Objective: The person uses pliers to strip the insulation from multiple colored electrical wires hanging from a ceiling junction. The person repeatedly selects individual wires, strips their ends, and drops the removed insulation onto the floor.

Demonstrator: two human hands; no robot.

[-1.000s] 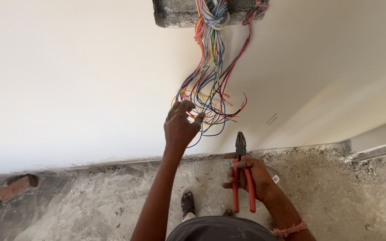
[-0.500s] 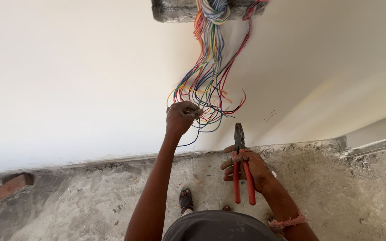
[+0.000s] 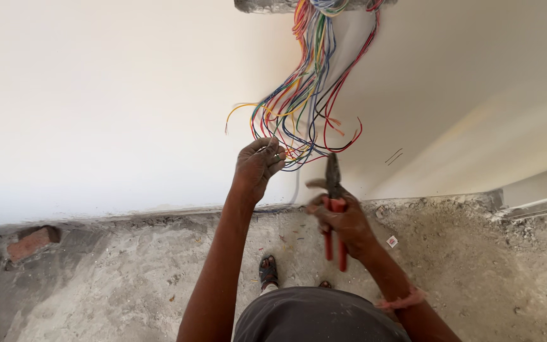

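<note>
A bundle of coloured wires hangs out of a rough opening at the top of a white wall and fans into loose loops. My left hand is raised to the lowest loops, its fingers pinched on a few thin wire ends. My right hand grips red-handled pliers just right of it, jaws pointing up and closed, their tip close below the wire loops.
Bare rough concrete floor runs along the foot of the wall. A broken brick lies at the left. My sandalled foot stands near the wall. A pale strip lies at the right edge.
My right hand has lifted the pliers from floor level up toward the wires. My left hand has closed on the wire ends and stays at the loops.
</note>
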